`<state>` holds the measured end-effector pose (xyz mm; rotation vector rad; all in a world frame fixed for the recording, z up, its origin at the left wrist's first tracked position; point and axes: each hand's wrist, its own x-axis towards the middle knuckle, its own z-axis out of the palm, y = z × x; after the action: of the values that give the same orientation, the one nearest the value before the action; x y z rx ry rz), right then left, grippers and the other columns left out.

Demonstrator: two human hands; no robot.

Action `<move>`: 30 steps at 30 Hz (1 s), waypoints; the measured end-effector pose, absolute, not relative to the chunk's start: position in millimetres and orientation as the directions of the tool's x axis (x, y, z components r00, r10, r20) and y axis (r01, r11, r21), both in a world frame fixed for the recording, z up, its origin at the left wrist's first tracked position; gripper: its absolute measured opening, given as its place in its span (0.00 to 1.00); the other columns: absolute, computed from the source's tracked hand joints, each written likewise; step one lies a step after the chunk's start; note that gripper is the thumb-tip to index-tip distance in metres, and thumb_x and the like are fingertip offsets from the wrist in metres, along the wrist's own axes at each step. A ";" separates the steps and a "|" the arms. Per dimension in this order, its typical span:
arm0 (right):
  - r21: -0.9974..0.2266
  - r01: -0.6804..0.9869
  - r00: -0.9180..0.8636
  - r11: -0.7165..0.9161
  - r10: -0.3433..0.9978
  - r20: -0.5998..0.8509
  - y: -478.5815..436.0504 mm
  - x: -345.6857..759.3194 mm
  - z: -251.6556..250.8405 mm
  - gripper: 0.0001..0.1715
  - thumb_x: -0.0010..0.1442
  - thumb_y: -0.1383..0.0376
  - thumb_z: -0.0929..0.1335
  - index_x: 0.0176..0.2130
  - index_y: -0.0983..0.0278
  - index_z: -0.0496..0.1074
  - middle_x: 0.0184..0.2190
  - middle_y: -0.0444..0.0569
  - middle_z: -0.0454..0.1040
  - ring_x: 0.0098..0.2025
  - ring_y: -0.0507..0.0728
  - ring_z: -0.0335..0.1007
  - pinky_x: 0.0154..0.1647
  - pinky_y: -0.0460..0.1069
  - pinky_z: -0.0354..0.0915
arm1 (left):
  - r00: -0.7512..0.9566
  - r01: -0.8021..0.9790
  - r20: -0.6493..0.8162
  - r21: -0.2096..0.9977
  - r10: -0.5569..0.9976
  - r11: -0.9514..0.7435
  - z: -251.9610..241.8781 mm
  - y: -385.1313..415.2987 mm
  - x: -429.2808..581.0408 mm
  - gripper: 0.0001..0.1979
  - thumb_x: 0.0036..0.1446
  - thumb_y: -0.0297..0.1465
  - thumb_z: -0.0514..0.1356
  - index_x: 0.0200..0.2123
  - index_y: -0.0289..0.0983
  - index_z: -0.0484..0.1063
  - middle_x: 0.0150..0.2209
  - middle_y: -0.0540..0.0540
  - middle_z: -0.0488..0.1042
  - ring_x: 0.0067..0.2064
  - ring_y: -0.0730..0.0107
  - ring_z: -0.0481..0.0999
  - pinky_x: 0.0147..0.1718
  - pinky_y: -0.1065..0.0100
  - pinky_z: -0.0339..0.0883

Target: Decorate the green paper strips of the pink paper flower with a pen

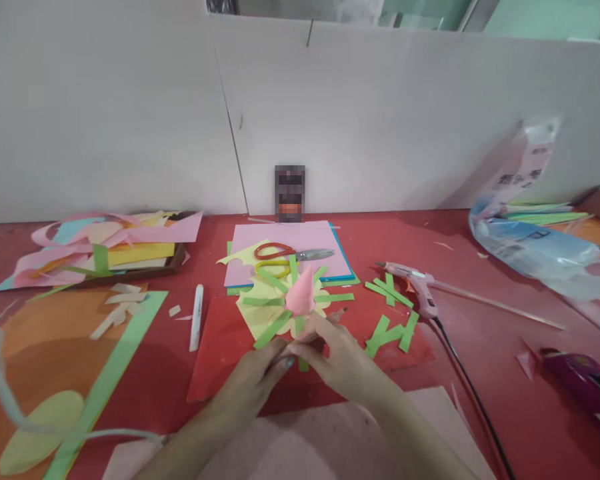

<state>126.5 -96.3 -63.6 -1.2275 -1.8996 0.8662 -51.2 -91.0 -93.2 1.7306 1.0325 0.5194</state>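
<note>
A paper flower [300,297] is in front of me, with a pink paper cone at its middle, a pale yellow scalloped base and green paper strips spreading out around it. My left hand [260,373] is closed at its near edge, thumb and fingers pinched together. From the other side my right hand [343,353] also pinches that edge, its fingertips meeting those of the left. What exactly lies between the fingertips is partly hidden. Behind the flower, scissors [313,255] with red and yellow handles rest on a stack of pink and blue paper [240,243].
Loose green strips [393,333] and a pink glue gun [423,287] with a black cord are on the right, near a purple tool [580,373] and a plastic bag [540,240]. A white marker [197,317], paper scraps [120,307] and a box of coloured paper [180,260] are left.
</note>
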 end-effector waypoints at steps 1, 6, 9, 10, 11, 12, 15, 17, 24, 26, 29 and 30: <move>-0.822 0.466 -0.300 0.326 0.933 0.200 -97.0 126.2 -62.1 0.05 0.60 0.63 0.64 0.32 0.60 0.66 0.28 0.43 0.74 0.33 0.53 0.68 0.34 0.46 0.61 | 0.538 0.403 -0.128 0.907 0.833 -0.121 -93.1 -90.8 -51.3 0.12 0.62 0.37 0.46 0.41 0.40 0.66 0.36 0.49 0.71 0.37 0.69 0.69 0.36 0.72 0.61; -0.843 0.458 -0.291 0.282 0.944 0.157 -98.5 127.0 -60.0 0.06 0.58 0.60 0.66 0.32 0.60 0.67 0.28 0.41 0.75 0.35 0.52 0.69 0.35 0.45 0.61 | 0.552 0.390 -0.107 0.910 0.827 -0.143 -90.2 -91.6 -51.6 0.13 0.62 0.37 0.46 0.40 0.40 0.67 0.36 0.49 0.71 0.37 0.68 0.69 0.37 0.71 0.61; -0.864 0.432 -0.253 0.260 0.954 0.161 -95.3 132.6 -63.5 0.11 0.59 0.59 0.64 0.28 0.61 0.67 0.24 0.40 0.72 0.29 0.51 0.68 0.30 0.44 0.60 | 0.549 0.372 -0.039 0.906 0.835 -0.203 -89.0 -94.4 -53.5 0.15 0.62 0.37 0.45 0.43 0.40 0.67 0.35 0.49 0.72 0.37 0.68 0.69 0.37 0.70 0.62; -0.868 0.431 -0.197 0.247 0.964 0.177 -93.3 135.4 -65.2 0.15 0.61 0.59 0.61 0.26 0.61 0.66 0.21 0.40 0.70 0.26 0.50 0.65 0.27 0.44 0.59 | 0.533 0.378 -0.016 0.899 0.846 -0.221 -88.9 -95.3 -54.4 0.16 0.63 0.37 0.44 0.44 0.40 0.67 0.35 0.48 0.71 0.36 0.68 0.69 0.36 0.70 0.62; -0.867 0.442 -0.087 0.229 0.973 0.213 -90.9 138.4 -66.9 0.19 0.63 0.58 0.58 0.23 0.62 0.64 0.19 0.41 0.67 0.22 0.50 0.63 0.25 0.44 0.57 | 0.508 0.389 0.008 0.890 0.862 -0.237 -88.9 -96.0 -55.2 0.16 0.63 0.37 0.43 0.45 0.40 0.67 0.33 0.48 0.71 0.34 0.68 0.69 0.35 0.70 0.62; -0.876 0.441 0.040 0.197 0.970 0.239 -88.3 141.5 -68.5 0.21 0.63 0.57 0.57 0.23 0.62 0.63 0.18 0.41 0.66 0.22 0.50 0.62 0.24 0.44 0.58 | 0.474 0.403 0.032 0.881 0.880 -0.249 -88.8 -96.2 -55.9 0.17 0.63 0.36 0.43 0.44 0.40 0.68 0.32 0.49 0.70 0.33 0.69 0.69 0.34 0.70 0.62; -0.907 0.414 0.329 0.081 0.915 0.232 -80.3 149.4 -72.0 0.20 0.61 0.55 0.59 0.22 0.61 0.58 0.17 0.41 0.67 0.22 0.51 0.64 0.25 0.45 0.59 | 0.347 0.456 0.115 0.846 0.931 -0.275 -88.7 -94.0 -56.5 0.15 0.63 0.36 0.44 0.40 0.40 0.69 0.32 0.49 0.69 0.36 0.69 0.69 0.37 0.69 0.62; -0.889 0.457 0.370 0.017 0.906 0.207 -76.4 151.9 -73.7 0.20 0.60 0.55 0.60 0.21 0.60 0.54 0.15 0.40 0.66 0.21 0.52 0.63 0.24 0.46 0.58 | 0.271 0.519 0.167 0.804 0.948 -0.290 -89.9 -90.7 -55.9 0.13 0.62 0.34 0.46 0.36 0.40 0.70 0.37 0.47 0.69 0.41 0.67 0.69 0.41 0.67 0.62; -0.858 0.513 0.265 0.027 0.946 0.188 -78.7 143.2 -78.9 0.19 0.60 0.57 0.60 0.21 0.60 0.55 0.15 0.41 0.69 0.24 0.54 0.70 0.28 0.47 0.62 | 0.223 0.648 0.240 0.687 0.945 -0.328 -107.9 -82.3 -57.0 0.10 0.60 0.29 0.48 0.39 0.43 0.69 0.51 0.47 0.64 0.53 0.63 0.63 0.51 0.57 0.58; -0.870 0.486 0.232 0.083 0.947 0.220 -80.4 138.9 -80.2 0.15 0.60 0.59 0.61 0.23 0.60 0.58 0.17 0.42 0.70 0.25 0.54 0.71 0.32 0.48 0.65 | 0.251 0.656 0.252 0.666 0.935 -0.356 -111.6 -81.8 -57.8 0.11 0.60 0.28 0.48 0.39 0.43 0.69 0.51 0.47 0.64 0.54 0.63 0.61 0.52 0.56 0.57; -0.891 0.428 0.180 0.151 0.952 0.248 -80.6 132.5 -82.8 0.07 0.59 0.61 0.62 0.31 0.61 0.66 0.33 0.48 0.75 0.26 0.53 0.72 0.29 0.48 0.67 | 0.307 0.656 0.272 0.634 0.912 -0.410 -113.6 -81.1 -58.2 0.11 0.59 0.26 0.48 0.39 0.43 0.69 0.49 0.47 0.66 0.54 0.62 0.61 0.52 0.55 0.58; -0.889 0.426 0.158 0.166 0.954 0.253 -80.2 130.4 -83.9 0.07 0.59 0.62 0.62 0.34 0.60 0.68 0.40 0.50 0.74 0.28 0.52 0.72 0.29 0.48 0.67 | 0.321 0.656 0.278 0.625 0.906 -0.424 -113.8 -80.7 -58.3 0.11 0.59 0.26 0.49 0.39 0.43 0.68 0.48 0.47 0.66 0.54 0.62 0.62 0.52 0.54 0.58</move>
<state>130.4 -80.2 -83.9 -1.4260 -1.4335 0.6617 -58.3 -80.7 -113.8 2.1932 1.3840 0.8520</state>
